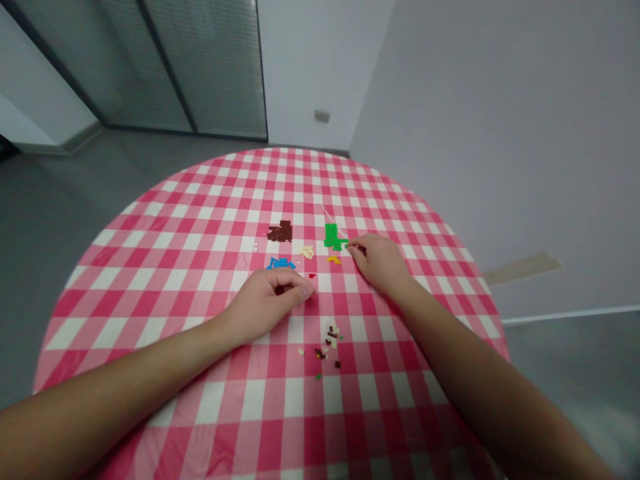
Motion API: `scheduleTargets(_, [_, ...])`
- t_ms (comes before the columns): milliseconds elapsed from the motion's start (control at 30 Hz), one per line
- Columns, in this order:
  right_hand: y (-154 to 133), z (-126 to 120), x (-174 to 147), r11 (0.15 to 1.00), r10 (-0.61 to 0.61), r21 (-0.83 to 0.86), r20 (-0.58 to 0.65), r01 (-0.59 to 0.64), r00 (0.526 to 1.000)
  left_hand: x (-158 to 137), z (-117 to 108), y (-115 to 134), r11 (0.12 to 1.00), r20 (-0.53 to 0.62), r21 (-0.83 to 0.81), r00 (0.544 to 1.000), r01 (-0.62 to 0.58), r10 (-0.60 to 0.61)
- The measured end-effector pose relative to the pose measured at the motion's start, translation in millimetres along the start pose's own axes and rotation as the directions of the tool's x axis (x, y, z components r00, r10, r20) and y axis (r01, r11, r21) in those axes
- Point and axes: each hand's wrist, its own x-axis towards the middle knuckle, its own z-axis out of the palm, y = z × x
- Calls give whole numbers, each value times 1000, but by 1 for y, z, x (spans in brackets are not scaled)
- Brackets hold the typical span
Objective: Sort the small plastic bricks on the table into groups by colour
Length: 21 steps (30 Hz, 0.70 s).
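My left hand (pixel 267 303) rests on the checked cloth just in front of the blue bricks (pixel 281 263), its thumb and index finger pinched together. Anything between those fingertips is too small to make out. A small red brick (pixel 312 275) lies just beyond them. My right hand (pixel 379 262) is at the right end of the green toy bricks (pixel 332 236), which lie in a flat group. Its fingertips close on a small green brick (pixel 345 245) at that edge. Yellow bricks (pixel 334 260) lie to the left of this hand, and cream bricks (pixel 307 252) sit between the groups.
A dark brown brick group (pixel 281 231) lies at the back left, with a few whitish pieces (pixel 255 247) nearby. Mixed loose bricks (pixel 330 343) are scattered nearer to me. The round table (pixel 175 267) wears a red-and-white checked cloth. A wall (pixel 475 133) stands close on the right.
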Motion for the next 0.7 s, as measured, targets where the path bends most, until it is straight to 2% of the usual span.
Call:
scheduleTargets(300, [-2,3,-4,999,-36,-30,-20,35,999,-1,-1,1,999,19,33,1000,-20,19])
scheduleTargets(500, [-3,6,-5,995,-70,-69,-33,68,997,-3,0,1,993,96,98,993,-70,61])
scheduleTargets(600, [-4,6,-6,995,-69,-74,-25,67,997,-5,1,1,980,165,126,977,-154,132])
scheduleTargets(700, [-6,5,-6,996,-59,-71,-24,57,998,-8,2,1,928,312,195,917,-318,248])
